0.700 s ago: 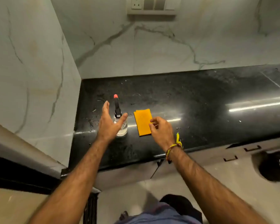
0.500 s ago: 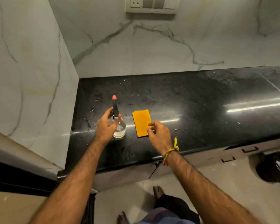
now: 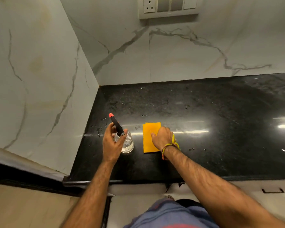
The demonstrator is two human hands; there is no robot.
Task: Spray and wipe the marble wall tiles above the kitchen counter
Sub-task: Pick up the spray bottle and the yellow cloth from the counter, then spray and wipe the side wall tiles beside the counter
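Note:
A clear spray bottle with a black head and red nozzle stands on the black counter near the left corner. My left hand grips it around the neck, thumb on one side and fingers on the other. Right of the bottle a folded orange cloth lies flat on the counter. My right hand rests on the cloth's upper right part, thumb on top of the fabric. White marble wall tiles with grey veins rise behind the counter and along its left side.
A white switch and socket panel is set in the back wall above the cloth. Water droplets speckle the counter around the bottle. Below the counter's front edge is a drawer front with a dark handle.
My left hand went from open beside the bottle to gripping its neck. My right hand slid from the cloth's right edge onto the cloth. The view moved closer.

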